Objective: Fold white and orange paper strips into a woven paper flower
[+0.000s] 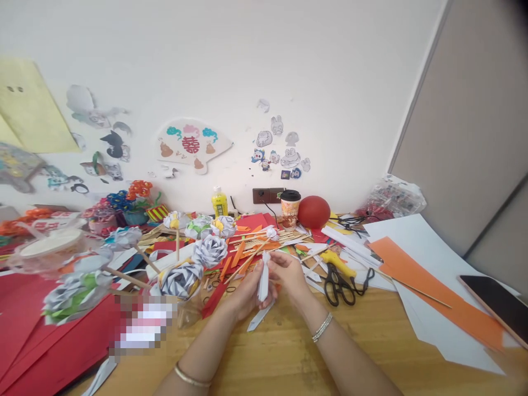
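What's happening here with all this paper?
A person is working on a strip of folded white paper over a wooden table. The left hand holds it, and the right hand is up by its top end. White paper flowers sit off to the left, some with green or yellow bits. Thin wooden sticks lie beyond the hands, and black-handled scissors lie to the right.
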### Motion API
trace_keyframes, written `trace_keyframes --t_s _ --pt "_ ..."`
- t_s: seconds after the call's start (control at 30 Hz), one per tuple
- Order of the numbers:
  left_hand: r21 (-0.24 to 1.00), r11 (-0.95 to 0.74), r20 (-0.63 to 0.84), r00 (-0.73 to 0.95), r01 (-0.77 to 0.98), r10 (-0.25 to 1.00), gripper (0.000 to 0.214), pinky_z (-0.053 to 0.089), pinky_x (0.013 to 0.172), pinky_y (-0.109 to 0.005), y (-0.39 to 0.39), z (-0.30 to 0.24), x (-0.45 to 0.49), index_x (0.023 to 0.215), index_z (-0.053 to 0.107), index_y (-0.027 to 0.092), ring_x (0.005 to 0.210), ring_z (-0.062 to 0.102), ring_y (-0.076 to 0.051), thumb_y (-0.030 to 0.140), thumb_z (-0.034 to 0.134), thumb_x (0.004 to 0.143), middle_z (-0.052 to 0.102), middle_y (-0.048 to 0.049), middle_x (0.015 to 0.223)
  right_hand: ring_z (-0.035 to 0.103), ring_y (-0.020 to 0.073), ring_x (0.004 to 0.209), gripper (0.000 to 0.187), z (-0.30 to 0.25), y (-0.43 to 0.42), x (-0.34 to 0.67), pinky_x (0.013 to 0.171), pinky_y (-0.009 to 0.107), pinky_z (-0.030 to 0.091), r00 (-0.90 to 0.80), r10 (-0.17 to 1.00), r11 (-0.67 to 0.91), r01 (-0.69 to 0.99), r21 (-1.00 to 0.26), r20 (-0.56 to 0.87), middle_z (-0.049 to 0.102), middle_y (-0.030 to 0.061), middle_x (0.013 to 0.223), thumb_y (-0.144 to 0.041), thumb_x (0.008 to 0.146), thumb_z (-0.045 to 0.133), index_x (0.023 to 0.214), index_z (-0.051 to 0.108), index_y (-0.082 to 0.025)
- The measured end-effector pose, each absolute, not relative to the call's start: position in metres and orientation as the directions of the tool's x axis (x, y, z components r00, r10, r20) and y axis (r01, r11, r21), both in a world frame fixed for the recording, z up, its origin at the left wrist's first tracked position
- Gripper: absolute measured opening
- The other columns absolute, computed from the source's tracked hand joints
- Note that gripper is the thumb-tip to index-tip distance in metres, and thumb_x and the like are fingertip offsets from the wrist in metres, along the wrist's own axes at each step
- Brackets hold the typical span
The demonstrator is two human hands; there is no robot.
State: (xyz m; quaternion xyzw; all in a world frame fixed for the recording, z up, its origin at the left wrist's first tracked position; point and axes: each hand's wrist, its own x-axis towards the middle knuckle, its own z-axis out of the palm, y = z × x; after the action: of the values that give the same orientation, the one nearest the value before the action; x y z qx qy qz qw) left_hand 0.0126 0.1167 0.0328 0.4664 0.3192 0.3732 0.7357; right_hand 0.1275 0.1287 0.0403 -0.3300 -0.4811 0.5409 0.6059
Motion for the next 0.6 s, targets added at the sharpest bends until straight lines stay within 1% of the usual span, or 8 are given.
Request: trace_keyframes --t_s 0.07,0.17,0.23,0.33,0.4,0.47,0.53,0.6 --pt "0.912 0.305 -0.115 0.541 -0.276 0.833 0.051 0.030 0.036 -0.018 0.115 0.034 0.011 0.070 0.054 0.013 0.034 0.047 -0.008 0.059 0.033 0.077 0.058 -0.0042 0.051 0.058 0.0143 0.066 0.028 0.040 0.128 0.128 0.062 0.028 0.047 -0.071 0.968 0.202 -0.339 -0.919 0.239 0.064 0.0034 0.077 -0.030 0.061 0.067 0.086 0.063 -0.017" --pt "0.878 0.261 -0.027 0.501 -0.402 0.865 0.039 0.038 0.046 -0.020 0.115 0.036 0.011 0.070 0.051 0.014 0.045 0.052 -0.009 0.051 0.042 0.078 0.057 -0.0014 0.053 0.057 0.0128 0.060 0.025 0.039 0.127 0.127 0.059 0.027 0.047 -0.093 0.964 0.202 -0.344 -0.917 0.247 0.064 0.0019 0.072 -0.030 0.064 0.065 0.086 0.062 -0.018" --pt "0.852 0.277 -0.002 0.527 -0.444 0.850 0.034 0.034 0.042 -0.018 0.116 0.036 0.011 0.071 0.048 0.016 0.040 0.046 -0.006 0.049 0.045 0.077 0.051 0.0027 0.051 0.058 0.0125 0.063 0.023 0.037 0.127 0.127 0.063 0.027 0.047 -0.079 0.961 0.222 -0.350 -0.910 0.265 0.064 0.0012 0.074 -0.028 0.065 0.065 0.085 0.063 -0.019" --pt "0.851 0.313 -0.026 0.563 -0.421 0.826 0.035 0.021 0.036 -0.015 0.119 0.034 0.011 0.070 0.044 0.016 0.032 0.031 -0.002 0.051 0.047 0.075 0.038 0.0080 0.045 0.058 0.0130 0.068 0.022 0.033 0.129 0.128 0.070 0.028 0.046 -0.080 0.950 0.261 -0.327 -0.908 0.302 0.065 0.0011 0.076 -0.027 0.066 0.064 0.086 0.063 -0.019" --pt "0.886 0.260 -0.041 0.494 -0.384 0.868 0.036 0.016 0.036 -0.015 0.120 0.030 0.012 0.068 0.042 0.017 0.033 0.025 -0.002 0.052 0.047 0.075 0.034 0.0088 0.046 0.059 0.0152 0.073 0.023 0.029 0.131 0.128 0.074 0.031 0.045 -0.099 0.944 0.277 -0.283 -0.918 0.315 0.066 0.0027 0.080 -0.029 0.068 0.061 0.088 0.064 -0.018" --pt "0.928 0.149 -0.024 0.345 -0.340 0.938 0.037 0.012 0.037 -0.017 0.122 0.026 0.015 0.066 0.041 0.017 0.034 0.019 -0.002 0.053 0.047 0.074 0.031 0.0089 0.046 0.059 0.0179 0.082 0.025 0.024 0.134 0.128 0.080 0.034 0.043 -0.095 0.943 0.292 -0.229 -0.928 0.320 0.066 0.0045 0.088 -0.030 0.068 0.060 0.090 0.065 -0.018" --pt "0.942 0.096 -0.010 0.258 -0.323 0.966 0.037 0.013 0.038 -0.020 0.122 0.023 0.017 0.063 0.042 0.018 0.036 0.017 -0.003 0.053 0.047 0.073 0.028 0.0088 0.045 0.058 0.0199 0.089 0.029 0.021 0.135 0.126 0.084 0.036 0.041 -0.053 0.946 0.308 -0.163 -0.937 0.320 0.065 0.0059 0.095 -0.031 0.069 0.059 0.094 0.064 -0.018" --pt "0.942 0.056 0.014 0.207 -0.331 0.978 0.035 0.018 0.039 -0.022 0.122 0.022 0.019 0.062 0.044 0.018 0.036 0.020 -0.005 0.051 0.048 0.074 0.030 0.0077 0.044 0.056 0.0212 0.093 0.032 0.019 0.134 0.124 0.086 0.037 0.040 0.017 0.943 0.332 -0.069 -0.941 0.332 0.064 0.0074 0.100 -0.033 0.069 0.059 0.096 0.064 -0.017"
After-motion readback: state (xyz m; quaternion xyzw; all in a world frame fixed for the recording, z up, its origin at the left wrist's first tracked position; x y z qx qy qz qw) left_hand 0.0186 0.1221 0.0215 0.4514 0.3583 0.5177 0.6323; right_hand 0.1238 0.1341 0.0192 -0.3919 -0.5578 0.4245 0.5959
